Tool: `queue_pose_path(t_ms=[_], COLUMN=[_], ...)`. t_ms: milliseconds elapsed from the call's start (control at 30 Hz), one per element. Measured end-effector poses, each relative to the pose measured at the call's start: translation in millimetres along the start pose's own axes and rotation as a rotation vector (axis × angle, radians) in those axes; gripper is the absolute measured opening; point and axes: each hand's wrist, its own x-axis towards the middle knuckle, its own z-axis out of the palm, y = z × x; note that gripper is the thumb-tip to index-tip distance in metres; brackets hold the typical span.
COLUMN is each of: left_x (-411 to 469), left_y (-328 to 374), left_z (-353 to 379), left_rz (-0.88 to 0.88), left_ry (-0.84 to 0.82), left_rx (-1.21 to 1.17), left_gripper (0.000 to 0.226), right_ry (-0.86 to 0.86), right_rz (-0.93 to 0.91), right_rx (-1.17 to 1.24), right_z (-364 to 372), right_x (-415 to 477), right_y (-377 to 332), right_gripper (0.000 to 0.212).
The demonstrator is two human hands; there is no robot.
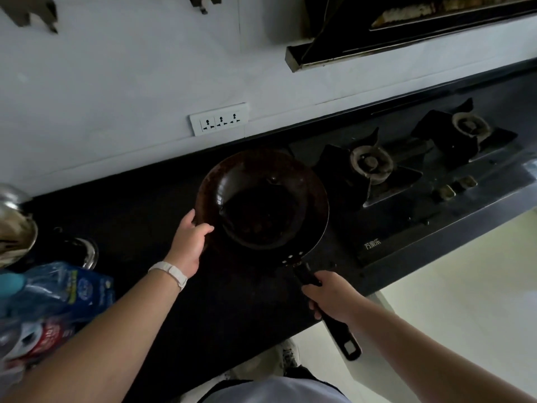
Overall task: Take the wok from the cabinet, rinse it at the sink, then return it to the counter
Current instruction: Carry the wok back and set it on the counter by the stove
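Observation:
A dark round wok (261, 199) with a long black handle is over the black counter (139, 216), just left of the gas stove. My left hand (190, 242) grips the wok's left rim, thumb over the edge. My right hand (331, 295) is wrapped round the handle near its middle. Whether the wok's base touches the counter cannot be told. The sink and the cabinet are out of view.
A two-burner gas stove (415, 175) is set into the counter on the right. Plastic bottles and bags (58, 298) crowd the left edge, with a metal pot (14, 222) and a glass lid (87, 251) behind them. A wall socket strip (219, 119) and a range hood (406, 30) are above.

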Motion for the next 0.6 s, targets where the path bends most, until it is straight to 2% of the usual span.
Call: queue_pose_path(t_ms=[100,233,333,467,600], left_x=[-28.8,-64.7,-86.7,-117.7,-137.3], left_y=[-22.8,-51.0,-60.6,-71.8,-83.1], left_z=[0.4,-2.7,-7.7,-16.9,-37.2], left_rz=[-0.056,-0.065,-0.095,-0.139,-0.132], left_ry=[0.008,-0.04,-0.038,-0.028,-0.056], left_rx=[-0.042,-0.029,-0.066,-0.096,0.024], left_gripper=[0.067,0.07,0.06,0.035,0.031], right_ry=[-0.073,-0.137,-0.182,-0.243,-0.3], right_rz=[0.001,0.015,0.011,-0.042,-0.093], right_rx=[0.138,0.219,0.295,0.316,0.311], right_z=[18.6,51.0,75.2,101.6,119.8], right_x=[-4.8,-6.3,-7.5,-7.6,-6.9], right_y=[-8.5,-26.1,-45.5,-67.0,-84.2], right_gripper=[0.014,0.018,0.025,0.022,0.016])
